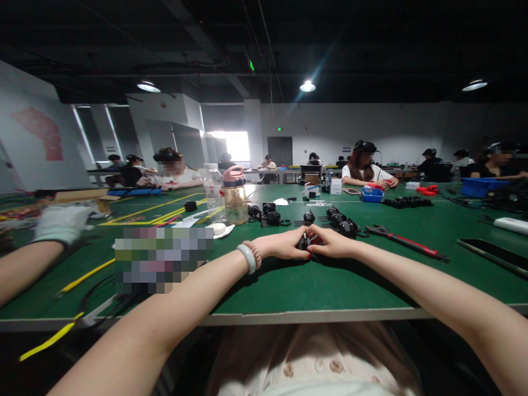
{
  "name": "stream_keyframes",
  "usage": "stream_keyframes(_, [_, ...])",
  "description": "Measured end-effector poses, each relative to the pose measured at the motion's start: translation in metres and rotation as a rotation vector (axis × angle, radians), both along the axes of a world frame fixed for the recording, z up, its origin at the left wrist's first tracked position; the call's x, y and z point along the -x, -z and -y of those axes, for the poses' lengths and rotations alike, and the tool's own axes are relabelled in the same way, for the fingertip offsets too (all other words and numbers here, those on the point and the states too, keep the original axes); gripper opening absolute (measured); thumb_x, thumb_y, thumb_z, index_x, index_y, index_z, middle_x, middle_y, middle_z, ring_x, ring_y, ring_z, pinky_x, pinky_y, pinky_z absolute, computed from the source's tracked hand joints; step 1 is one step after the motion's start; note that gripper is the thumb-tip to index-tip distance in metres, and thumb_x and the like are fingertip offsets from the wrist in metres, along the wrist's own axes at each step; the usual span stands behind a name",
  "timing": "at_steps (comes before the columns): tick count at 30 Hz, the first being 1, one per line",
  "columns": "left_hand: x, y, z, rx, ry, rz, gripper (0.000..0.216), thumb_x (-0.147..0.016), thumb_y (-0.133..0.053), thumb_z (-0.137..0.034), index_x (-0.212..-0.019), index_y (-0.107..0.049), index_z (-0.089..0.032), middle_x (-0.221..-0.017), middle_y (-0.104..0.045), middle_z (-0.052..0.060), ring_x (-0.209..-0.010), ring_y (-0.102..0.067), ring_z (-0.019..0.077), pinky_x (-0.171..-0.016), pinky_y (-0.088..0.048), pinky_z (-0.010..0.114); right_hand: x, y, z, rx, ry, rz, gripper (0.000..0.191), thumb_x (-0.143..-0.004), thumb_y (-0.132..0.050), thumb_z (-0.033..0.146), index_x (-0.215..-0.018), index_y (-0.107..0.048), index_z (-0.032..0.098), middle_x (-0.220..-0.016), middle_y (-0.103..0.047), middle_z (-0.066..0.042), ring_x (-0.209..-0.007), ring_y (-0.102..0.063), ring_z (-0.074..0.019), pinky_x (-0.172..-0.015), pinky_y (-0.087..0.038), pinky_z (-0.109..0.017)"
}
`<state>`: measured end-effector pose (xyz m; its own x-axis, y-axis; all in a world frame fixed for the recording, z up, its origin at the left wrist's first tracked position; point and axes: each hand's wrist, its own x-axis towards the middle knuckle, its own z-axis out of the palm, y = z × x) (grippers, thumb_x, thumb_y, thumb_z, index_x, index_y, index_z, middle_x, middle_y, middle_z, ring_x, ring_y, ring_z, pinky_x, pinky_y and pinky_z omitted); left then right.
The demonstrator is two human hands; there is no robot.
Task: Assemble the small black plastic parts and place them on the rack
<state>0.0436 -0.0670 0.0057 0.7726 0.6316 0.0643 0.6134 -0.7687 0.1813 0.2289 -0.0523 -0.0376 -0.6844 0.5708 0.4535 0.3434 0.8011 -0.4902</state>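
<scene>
My left hand (284, 245) and my right hand (332, 242) meet over the green table. Between their fingertips they pinch a small black part (304, 242), mostly covered by the fingers, so its kind cannot be made out. Just beyond the hands lie black rounded pieces with rings (272, 215), and a similar group (343, 224) sits behind my right hand. One more black piece (309, 216) stands between these groups. To the right of my right hand are pliers with red and black handles (408, 243).
Left of centre stand an amber bottle with a pink lid (236, 203) and a clear bottle (213, 190). A phone (495, 254) lies right, a blue bin (372, 194) farther back. A co-worker's gloved hand (61, 224) is at the left; other people sit across the room.
</scene>
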Motion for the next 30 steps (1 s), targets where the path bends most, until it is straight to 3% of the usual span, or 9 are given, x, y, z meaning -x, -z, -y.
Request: stream_keyframes(30, [-0.0013,-0.0013,0.0027,0.001,-0.039,-0.023,0.059,-0.068,-0.050,-0.045,-0.115,-0.029,-0.017,-0.113,-0.047,0.008,-0.097,-0.049,0.0204,-0.078,-0.038,0.027,0.0012,0.0004,-0.0050,-0.008,0.060,0.020,0.027,-0.078,-0.044,0.029,-0.101,-0.047,0.015,-0.094,-0.058,-0.007,-0.083,-0.054,-0.0158,-0.073,-0.042,-0.031])
